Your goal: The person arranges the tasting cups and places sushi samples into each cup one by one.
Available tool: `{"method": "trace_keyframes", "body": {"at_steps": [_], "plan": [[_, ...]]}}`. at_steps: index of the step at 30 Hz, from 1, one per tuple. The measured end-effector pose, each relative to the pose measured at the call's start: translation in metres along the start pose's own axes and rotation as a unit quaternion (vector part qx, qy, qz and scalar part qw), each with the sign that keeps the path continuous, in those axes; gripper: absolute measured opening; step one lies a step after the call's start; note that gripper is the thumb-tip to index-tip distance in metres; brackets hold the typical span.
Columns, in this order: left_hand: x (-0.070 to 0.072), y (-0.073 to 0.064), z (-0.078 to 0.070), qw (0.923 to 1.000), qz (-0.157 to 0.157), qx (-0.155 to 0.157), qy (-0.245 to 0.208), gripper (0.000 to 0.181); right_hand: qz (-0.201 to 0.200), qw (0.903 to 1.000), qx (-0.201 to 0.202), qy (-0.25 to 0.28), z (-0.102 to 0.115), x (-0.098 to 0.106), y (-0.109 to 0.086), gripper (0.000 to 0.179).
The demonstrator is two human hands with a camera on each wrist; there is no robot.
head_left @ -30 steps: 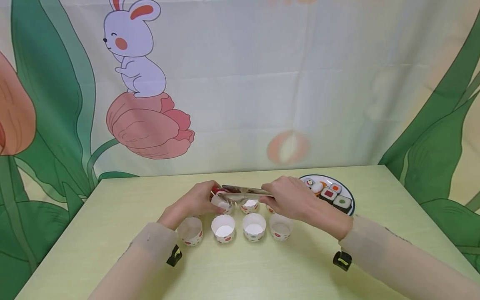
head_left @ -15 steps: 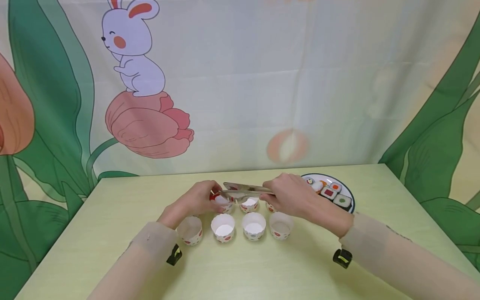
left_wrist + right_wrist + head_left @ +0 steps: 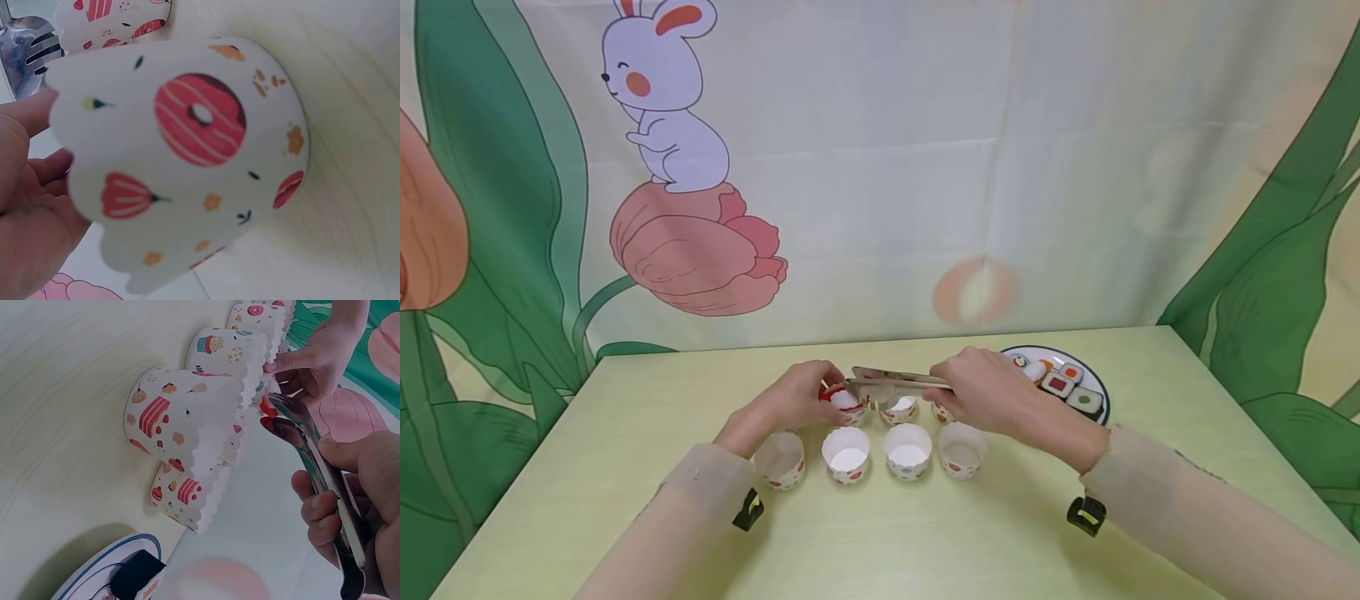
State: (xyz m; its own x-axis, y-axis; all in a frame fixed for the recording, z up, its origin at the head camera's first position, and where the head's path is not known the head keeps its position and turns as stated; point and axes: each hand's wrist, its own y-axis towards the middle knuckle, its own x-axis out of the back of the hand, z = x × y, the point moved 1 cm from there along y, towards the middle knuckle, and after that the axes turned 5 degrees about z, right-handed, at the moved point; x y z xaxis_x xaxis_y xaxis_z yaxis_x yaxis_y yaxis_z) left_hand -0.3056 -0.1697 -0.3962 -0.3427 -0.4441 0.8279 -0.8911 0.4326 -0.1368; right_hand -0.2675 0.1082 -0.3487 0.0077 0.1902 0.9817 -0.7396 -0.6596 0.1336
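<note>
My left hand (image 3: 797, 398) holds a back-row paper cup (image 3: 853, 419) by its side. A red-and-white piece (image 3: 842, 398) sits at the cup's mouth; its exact kind is unclear. My right hand (image 3: 988, 392) grips metal serving tongs (image 3: 895, 382), one end slotted like a fork, in the right wrist view (image 3: 325, 469). The tong tips stand apart over the cup, close to the red of the piece (image 3: 269, 407). In the left wrist view a front cup with a donut print (image 3: 200, 119) hides much of the left hand (image 3: 37, 181).
Other paper cups stand in two rows, among them front cups (image 3: 780, 471) (image 3: 847, 467) (image 3: 907, 462) (image 3: 962, 462). A blue-rimmed plate (image 3: 1103, 392) with several sushi pieces (image 3: 1060, 383) lies behind the right hand. A printed cloth (image 3: 865, 208) hangs along the table's back edge.
The tongs have lifted slightly and shifted right, their tips spread wider. The red-and-white piece now shows lower, in the cup's mouth. The left hand has stayed almost still.
</note>
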Motion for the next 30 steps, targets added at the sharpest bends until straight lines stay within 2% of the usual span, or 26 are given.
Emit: {"method": "trace_keyframes", "body": {"at_steps": [8,16,26,30], "plan": [[-0.0005,0.0014,0.002,0.9999,0.003,-0.009,0.004,0.054,0.007,0.9999,-0.007,-0.013,0.0016,0.0033,-0.0002,0.035],[-0.0004,0.0024,0.0024,1.0,0.005,-0.004,0.001,0.054,0.009,0.9997,-0.015,-0.016,0.0027,0.0069,-0.0005,0.034],[0.0001,0.0025,0.0018,0.9999,0.005,-0.014,0.008,0.055,0.0,0.9998,0.004,-0.019,0.0048,0.0039,0.0006,0.034],[0.0001,0.0029,0.0008,0.9999,0.004,-0.009,0.01,0.056,-0.003,0.9999,0.0,-0.015,0.0036,0.0025,0.0012,0.035]]}}
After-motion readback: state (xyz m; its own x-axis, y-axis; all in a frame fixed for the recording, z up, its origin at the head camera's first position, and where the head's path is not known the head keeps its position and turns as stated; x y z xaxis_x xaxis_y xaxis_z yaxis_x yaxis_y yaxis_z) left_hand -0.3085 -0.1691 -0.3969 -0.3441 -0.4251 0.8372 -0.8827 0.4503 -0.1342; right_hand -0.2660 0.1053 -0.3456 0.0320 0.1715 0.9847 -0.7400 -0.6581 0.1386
